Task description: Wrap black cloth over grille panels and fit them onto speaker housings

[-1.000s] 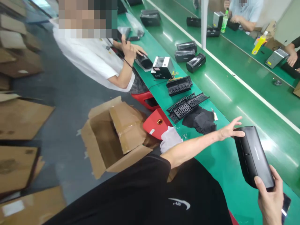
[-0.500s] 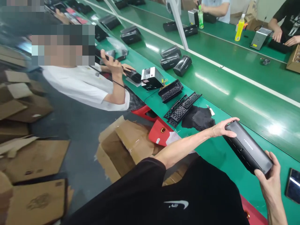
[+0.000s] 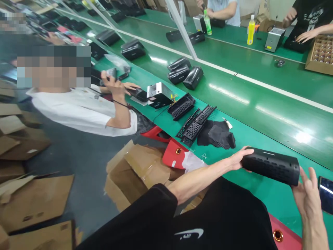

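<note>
A black slotted speaker housing (image 3: 272,166) is held up over the green bench, its perforated side facing me. My left hand (image 3: 240,158) is closed around its left end, thumb over the top edge. At the other end is my right hand (image 3: 305,189), its fingers raised and apart; it looks to touch the housing's end lightly, with the thumb partly hidden. Left of the housing lie a pile of black cloth-like pieces (image 3: 217,134) and black slotted panels (image 3: 196,125).
A phone (image 3: 326,194) lies right of my right hand. Several black housings (image 3: 179,71) sit on the green conveyor belt (image 3: 234,86). To the left, a co-worker (image 3: 78,107) handles a dark part beside a silver-black box (image 3: 159,94). An open carton (image 3: 140,170) stands below the bench.
The housing has been rolled so its slotted side now faces me, and it lies more level. My right hand has loosened, its fingers lifting from the end. The view has shifted slightly.
</note>
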### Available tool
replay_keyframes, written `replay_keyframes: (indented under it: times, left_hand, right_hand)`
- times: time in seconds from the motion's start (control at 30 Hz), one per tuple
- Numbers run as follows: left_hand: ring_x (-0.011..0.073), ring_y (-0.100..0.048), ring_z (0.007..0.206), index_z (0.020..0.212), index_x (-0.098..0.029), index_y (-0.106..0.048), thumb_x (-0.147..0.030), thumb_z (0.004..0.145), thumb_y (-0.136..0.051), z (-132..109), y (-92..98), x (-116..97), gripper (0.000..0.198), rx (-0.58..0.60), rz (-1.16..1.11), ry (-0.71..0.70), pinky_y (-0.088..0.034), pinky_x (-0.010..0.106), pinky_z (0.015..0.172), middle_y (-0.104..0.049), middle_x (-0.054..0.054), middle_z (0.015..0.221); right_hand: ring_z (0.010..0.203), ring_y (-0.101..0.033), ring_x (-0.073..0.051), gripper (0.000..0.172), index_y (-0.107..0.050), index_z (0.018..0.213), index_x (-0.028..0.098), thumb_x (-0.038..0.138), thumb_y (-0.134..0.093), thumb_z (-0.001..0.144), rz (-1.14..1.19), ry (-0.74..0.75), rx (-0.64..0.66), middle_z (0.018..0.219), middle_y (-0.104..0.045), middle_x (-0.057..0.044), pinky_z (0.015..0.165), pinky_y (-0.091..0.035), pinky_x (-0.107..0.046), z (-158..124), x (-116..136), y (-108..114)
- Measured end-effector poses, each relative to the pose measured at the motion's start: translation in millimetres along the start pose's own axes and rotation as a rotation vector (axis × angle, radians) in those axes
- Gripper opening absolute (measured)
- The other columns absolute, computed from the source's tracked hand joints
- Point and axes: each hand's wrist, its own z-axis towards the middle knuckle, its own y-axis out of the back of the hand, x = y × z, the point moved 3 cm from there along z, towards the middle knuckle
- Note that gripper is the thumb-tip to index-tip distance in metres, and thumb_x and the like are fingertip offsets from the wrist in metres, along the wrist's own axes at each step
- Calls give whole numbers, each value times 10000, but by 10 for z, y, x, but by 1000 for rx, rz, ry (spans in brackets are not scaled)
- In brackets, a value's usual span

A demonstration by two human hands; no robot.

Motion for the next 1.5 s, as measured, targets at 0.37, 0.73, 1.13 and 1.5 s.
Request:
replay_keyframes:
  times: [0.37, 0.73, 1.13, 1.5]
  left_hand:
    - [418, -397, 1520, 1619, -362, -410, -672, 571, -944, -58, -127, -247, 1216, 70, 377, -284, -459, 569, 1132, -287, 149, 1745]
    - [351, -555, 1322, 1530, -294, -541, -575, 648, -931, -281, -160, -377, 1005, 160, 725, -511, -454, 450, 1134, -546, 106, 1492]
    - [267, -617, 1093, 1449, -277, -568, -517, 646, -911, -208, -79, -261, 905, 73, 493, -446, -496, 408, 1034, -652, 52, 1196]
    - [365, -628, 1263, 1500, -318, -533, -599, 631, -893, 69, 127, -115, 982, -74, 535, 68, -594, 454, 936, -544, 136, 1537]
  right_hand:
    - [1197, -616, -392, 1204, -419, 1592, 228, 668, -896, 577, -662, 203, 98, 1402, -620, -168, 1076, -457, -584, -105, 166, -284]
    - [1493, -403, -452, 1256, -373, 1654, 240, 722, -875, 608, -754, 309, 182, 1628, -449, -186, 1222, -300, -637, -265, 28, 45]
    - [1241, -597, -364, 811, -654, 1392, 239, 696, -810, 740, -471, 109, -87, 1397, -641, -113, 1108, -436, -509, -443, -107, 38]
    - [959, -670, -269, 830, -648, 1345, 288, 667, -881, 645, -97, -310, -16, 1223, -699, -68, 781, -558, -374, -255, -514, 131]
